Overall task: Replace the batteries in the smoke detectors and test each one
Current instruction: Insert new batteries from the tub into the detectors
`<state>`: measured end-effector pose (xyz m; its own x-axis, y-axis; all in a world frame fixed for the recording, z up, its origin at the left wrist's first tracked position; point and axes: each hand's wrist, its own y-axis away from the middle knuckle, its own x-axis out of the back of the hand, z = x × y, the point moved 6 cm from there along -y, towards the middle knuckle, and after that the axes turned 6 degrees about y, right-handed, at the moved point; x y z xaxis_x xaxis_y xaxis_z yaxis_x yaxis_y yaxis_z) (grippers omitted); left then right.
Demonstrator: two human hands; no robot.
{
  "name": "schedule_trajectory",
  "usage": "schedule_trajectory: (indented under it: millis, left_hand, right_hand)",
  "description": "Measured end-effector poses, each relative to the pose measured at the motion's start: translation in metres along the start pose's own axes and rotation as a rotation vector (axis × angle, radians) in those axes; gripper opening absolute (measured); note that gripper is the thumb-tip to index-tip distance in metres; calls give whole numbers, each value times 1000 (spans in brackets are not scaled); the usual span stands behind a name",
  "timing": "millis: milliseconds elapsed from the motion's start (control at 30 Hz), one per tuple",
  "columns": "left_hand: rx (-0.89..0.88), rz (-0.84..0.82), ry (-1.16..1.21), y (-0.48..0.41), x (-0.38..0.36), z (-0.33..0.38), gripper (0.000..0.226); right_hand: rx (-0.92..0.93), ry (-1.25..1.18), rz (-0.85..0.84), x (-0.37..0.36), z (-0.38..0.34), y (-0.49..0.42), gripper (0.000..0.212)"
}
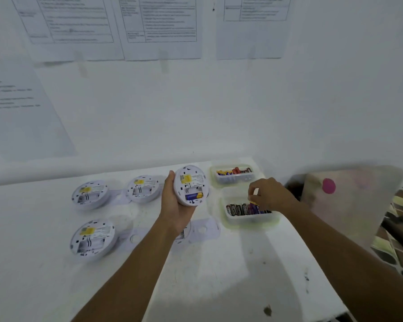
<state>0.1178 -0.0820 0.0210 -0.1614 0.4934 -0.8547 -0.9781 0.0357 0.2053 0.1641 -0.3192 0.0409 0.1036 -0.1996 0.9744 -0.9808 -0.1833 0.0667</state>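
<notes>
You are holding one smoke detector (191, 185) back-up in your left hand (175, 205), fingers wrapped round its rim, raised above the table (219, 275). One blue-and-yellow battery (194, 195) is sitting in its bay; the slot above it is looking empty.

Your right hand (270, 196) is reaching into the near tub (249, 220), fingertips curled down onto the row of batteries (240, 209). Blur is hiding whether they are pinching one.

Judgement: the detector is probably light, rigid, smooth plastic, so keep gripping by the rim, clear of the bay. The cells are small and slick, so take one at mid-length.

The far-left detector (90, 195), middle detector (142, 188) and near detector (92, 239) are lying back-up with bays empty.
</notes>
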Motion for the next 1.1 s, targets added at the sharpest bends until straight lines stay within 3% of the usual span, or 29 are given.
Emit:
schedule_trajectory:
  millis: [100,333,467,667,867,1100]
  left_hand:
    - [7,7,-10,0,2,-5,50]
    - [-24,-10,-19,3,-2,-11,68]
    - [-64,15,-81,7,-2,-9,71]
    - [-115,33,-132,15,3,-4,55]
    - [-128,28,-169,21,8,-2,50]
    - [-108,15,-158,23,7,-1,50]
  right_hand:
    - [5,13,103,7,0,2,8]
    - [183,-448,223,20,-52,28,9]
    - [278,-577,236,12,-97,43,9]
    - [61,-765,287,-18,-113,47,13]
    - [-165,-1141,74,-34,-124,48,14]
    - [-87,-1073,266,-21,-123,49,7]
